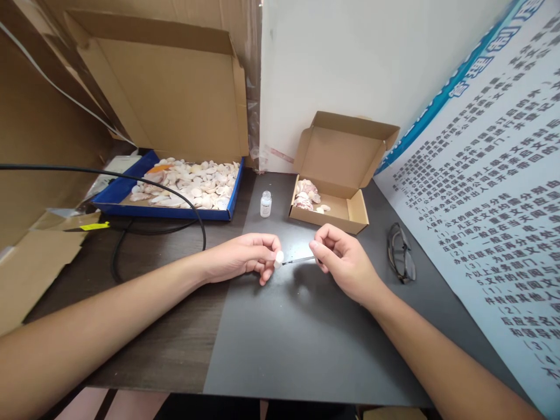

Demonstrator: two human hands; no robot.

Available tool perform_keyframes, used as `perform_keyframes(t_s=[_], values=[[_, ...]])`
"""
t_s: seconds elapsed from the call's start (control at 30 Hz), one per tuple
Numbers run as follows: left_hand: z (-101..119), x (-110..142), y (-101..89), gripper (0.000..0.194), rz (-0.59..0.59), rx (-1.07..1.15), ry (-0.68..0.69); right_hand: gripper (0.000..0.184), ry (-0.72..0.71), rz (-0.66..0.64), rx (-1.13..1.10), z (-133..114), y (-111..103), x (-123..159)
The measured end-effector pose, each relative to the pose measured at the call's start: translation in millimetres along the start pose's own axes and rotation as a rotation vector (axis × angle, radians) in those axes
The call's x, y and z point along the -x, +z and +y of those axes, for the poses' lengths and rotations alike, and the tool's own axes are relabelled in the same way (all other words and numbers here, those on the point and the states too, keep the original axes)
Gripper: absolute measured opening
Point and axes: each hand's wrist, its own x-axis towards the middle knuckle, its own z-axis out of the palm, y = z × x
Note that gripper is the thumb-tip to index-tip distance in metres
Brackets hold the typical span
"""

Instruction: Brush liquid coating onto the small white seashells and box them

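Observation:
My left hand (254, 255) pinches a small white piece (279, 259), shaped like a bottle cap, between thumb and fingertips. A thin dark rod-like tool (300, 259) is in my right hand (339, 256), its tip pointing left and reaching up to the white piece. Whether the tip touches it I cannot tell. Beyond my hands a small clear bottle (265, 205) with a printed label stands upright on the grey mat (280, 350). Behind my right hand lies an open cardboard box (335, 220) with several seashells (306, 195) at its left side.
A blue-edged box (175, 211) full of pale shells (196, 184) stands at the back left, lid raised. A black cable (202, 224) loops in front of it. Dark glasses (400, 254) lie at the right, beside a large printed sheet (503, 221). A white wall (332, 58) rises behind.

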Motion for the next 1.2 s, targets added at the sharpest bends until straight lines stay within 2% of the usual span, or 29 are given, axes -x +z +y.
perform_keyframes(t_s=[0.73, 1.2], values=[[0.1, -0.5, -0.6, 0.005, 0.001, 0.008, 0.003, 0.027, -0.006, -0.016, 0.063, 0.5, 0.0, 1.3], [-1.7, -1.1, -1.0, 0.005, -0.004, 0.013, 0.005, 0.026, -0.013, -0.005, -0.003, -0.3, 0.2, 0.7]])
